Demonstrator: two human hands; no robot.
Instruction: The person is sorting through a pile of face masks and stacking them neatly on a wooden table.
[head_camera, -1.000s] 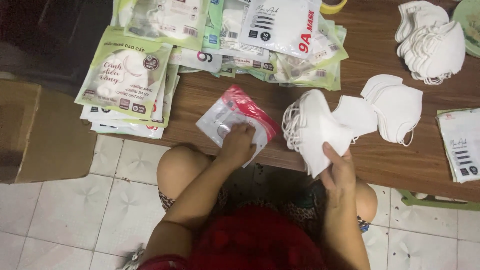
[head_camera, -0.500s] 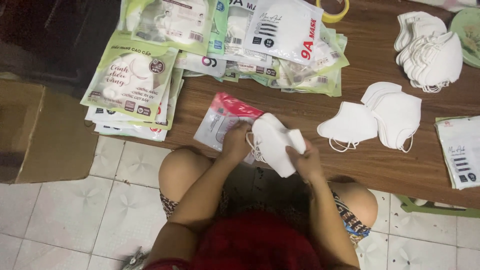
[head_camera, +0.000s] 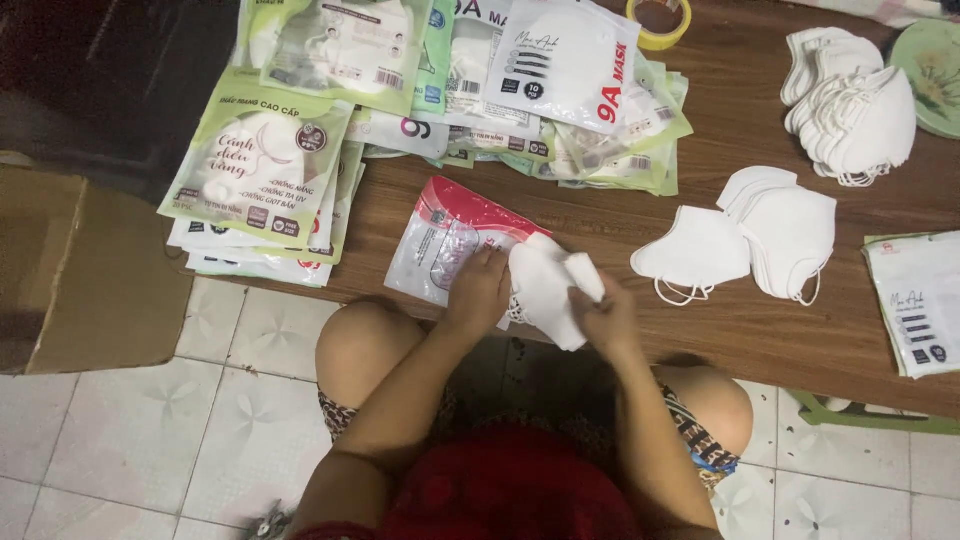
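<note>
Both of my hands sit at frame centre over the bench (head_camera: 640, 345) edge, left hand (head_camera: 478, 292) and right hand (head_camera: 603, 318) clamped on a stack of white face masks (head_camera: 546, 290) against a red-topped clear pouch (head_camera: 445, 240).

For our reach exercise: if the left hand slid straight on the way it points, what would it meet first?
The left hand points up and slightly right across the red-and-clear packet; past that, probably the heap of mask packs, though depth is unclear.
</note>
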